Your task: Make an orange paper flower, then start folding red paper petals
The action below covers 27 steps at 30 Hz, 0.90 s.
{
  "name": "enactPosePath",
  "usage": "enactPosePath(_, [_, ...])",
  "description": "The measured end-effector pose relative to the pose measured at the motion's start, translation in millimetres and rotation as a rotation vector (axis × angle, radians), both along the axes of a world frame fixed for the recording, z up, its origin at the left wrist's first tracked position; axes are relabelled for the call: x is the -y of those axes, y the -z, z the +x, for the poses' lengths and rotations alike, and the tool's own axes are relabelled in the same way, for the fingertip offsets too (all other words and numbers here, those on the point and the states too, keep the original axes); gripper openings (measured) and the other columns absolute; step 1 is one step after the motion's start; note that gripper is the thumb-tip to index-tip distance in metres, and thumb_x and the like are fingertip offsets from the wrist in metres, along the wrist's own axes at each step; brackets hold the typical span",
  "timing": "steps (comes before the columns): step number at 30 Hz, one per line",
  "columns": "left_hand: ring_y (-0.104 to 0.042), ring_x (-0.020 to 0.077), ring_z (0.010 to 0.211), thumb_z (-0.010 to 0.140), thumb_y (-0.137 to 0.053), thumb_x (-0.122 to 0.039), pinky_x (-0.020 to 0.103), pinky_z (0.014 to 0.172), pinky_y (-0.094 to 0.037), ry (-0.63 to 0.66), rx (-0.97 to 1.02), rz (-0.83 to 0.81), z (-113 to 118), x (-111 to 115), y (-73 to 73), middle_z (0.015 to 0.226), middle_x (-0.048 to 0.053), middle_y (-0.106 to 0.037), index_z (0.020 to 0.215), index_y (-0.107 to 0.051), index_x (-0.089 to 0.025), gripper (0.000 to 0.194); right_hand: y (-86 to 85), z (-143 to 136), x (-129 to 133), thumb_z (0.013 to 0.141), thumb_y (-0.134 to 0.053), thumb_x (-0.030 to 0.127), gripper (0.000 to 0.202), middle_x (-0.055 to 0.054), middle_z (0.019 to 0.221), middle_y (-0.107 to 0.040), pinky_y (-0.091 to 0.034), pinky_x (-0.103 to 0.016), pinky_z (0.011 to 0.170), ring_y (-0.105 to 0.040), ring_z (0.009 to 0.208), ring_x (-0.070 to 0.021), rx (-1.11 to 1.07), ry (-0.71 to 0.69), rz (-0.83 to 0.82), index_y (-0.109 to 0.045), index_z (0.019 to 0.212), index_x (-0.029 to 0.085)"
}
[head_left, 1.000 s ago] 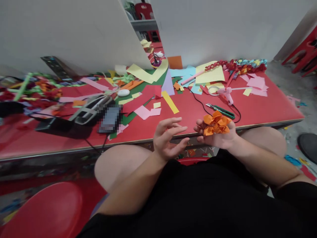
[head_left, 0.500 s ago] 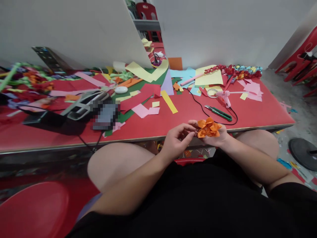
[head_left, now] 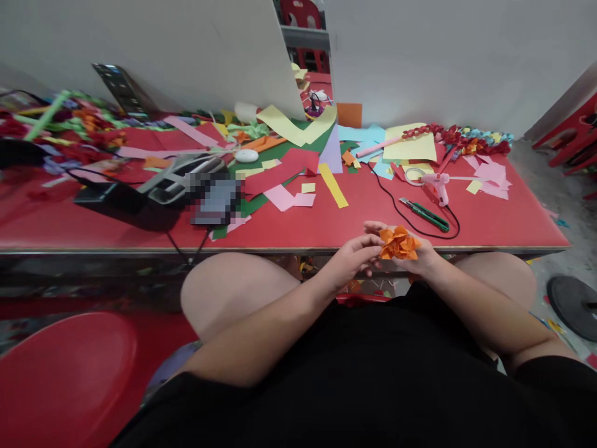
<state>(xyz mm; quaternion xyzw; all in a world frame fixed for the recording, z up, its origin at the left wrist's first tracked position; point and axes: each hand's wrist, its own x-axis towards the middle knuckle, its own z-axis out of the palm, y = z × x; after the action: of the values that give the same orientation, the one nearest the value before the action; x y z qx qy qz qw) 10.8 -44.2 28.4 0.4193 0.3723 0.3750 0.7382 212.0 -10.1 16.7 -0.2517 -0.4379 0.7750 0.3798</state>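
Orange folded paper flower (head_left: 398, 242), crumpled layered petals, cupped in right hand (head_left: 417, 254) just off the red desk (head_left: 364, 214) front edge; left hand (head_left: 351, 261) fingers pinch its left side.

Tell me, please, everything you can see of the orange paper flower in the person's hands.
The orange paper flower looks folded from bright orange paper, with many small creased, pointed petals bunched into a rough rosette. It is held just in front of the near edge of the red table, above the person's lap. The right hand cradles it from below and behind, and the fingers of the left hand touch its left side. Its underside is hidden.
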Motion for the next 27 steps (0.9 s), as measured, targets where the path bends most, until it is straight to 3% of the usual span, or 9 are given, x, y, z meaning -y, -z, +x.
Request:
enactPosePath(3, [-0.066,0.0110,0.072,0.080,-0.097,-0.048,0.018,0.055,-0.049,-0.014,-0.004,0.061,1,0,-0.7,0.090,0.000,-0.069,0.106,-0.072,-0.020,0.046,1.0,0,-1,0.062,-0.097,0.061,0.069,-0.011,0.137,-0.077,-0.066,-0.038,0.083,-0.074,0.105,-0.0272,0.042,0.033,0.025,-0.082,0.120,0.028])
enactPosePath(10, [-0.064,0.0120,0.074,0.082,-0.096,-0.049,0.020,0.056,-0.055,-0.074,-0.043,0.173,4,-3,9.9,0.090,0.000,-0.068,0.104,-0.068,-0.020,0.046,6.4,-4,-1,0.072,-0.094,0.044,0.044,-0.008,0.139,-0.076,-0.064,-0.037,0.095,-0.074,0.109,-0.0244,0.087,0.123,0.094,-0.085,0.112,0.028])
enactPosePath(17, [-0.074,0.0170,0.090,0.089,-0.092,-0.045,0.028,0.075,-0.063,-0.159,-0.051,0.340,3,-5,18.9,0.105,0.008,-0.078,0.113,-0.073,-0.018,0.040,10.9,-3,-4,0.070,-0.095,0.046,0.060,-0.009,0.136,-0.080,-0.064,-0.040,0.103,-0.077,0.113,-0.0267,0.081,0.182,0.041,-0.084,0.127,0.030])
enactPosePath(23, [-0.075,0.0196,0.106,0.094,-0.090,-0.041,0.027,0.081,-0.061,-0.186,-0.138,0.471,-3,-3,15.7,0.121,0.011,-0.076,0.131,-0.070,-0.022,0.046,8.4,-8,2,0.068,-0.094,0.048,0.047,-0.006,0.104,-0.084,-0.064,-0.040,0.096,-0.079,0.100,-0.0276,0.038,0.215,-0.017,-0.084,0.109,0.028])
enactPosePath(25, [-0.075,0.0202,0.107,0.094,-0.090,-0.044,0.025,0.076,-0.059,-0.146,-0.190,0.490,-5,-3,15.8,0.133,0.013,-0.074,0.140,-0.068,-0.024,0.055,6.8,-9,4,0.068,-0.094,0.045,0.039,-0.005,0.103,-0.083,-0.064,-0.039,0.093,-0.078,0.098,-0.0265,0.074,0.249,-0.026,-0.081,0.101,0.027])
enactPosePath(27, [-0.077,0.0206,0.107,0.094,-0.091,-0.048,0.024,0.074,-0.060,-0.097,-0.197,0.467,-5,-3,16.8,0.145,0.015,-0.071,0.148,-0.065,-0.025,0.064,6.4,-9,4,0.070,-0.094,0.042,0.033,-0.006,0.114,-0.081,-0.064,-0.037,0.094,-0.076,0.102,-0.0247,0.120,0.276,0.028,-0.077,0.093,0.026])
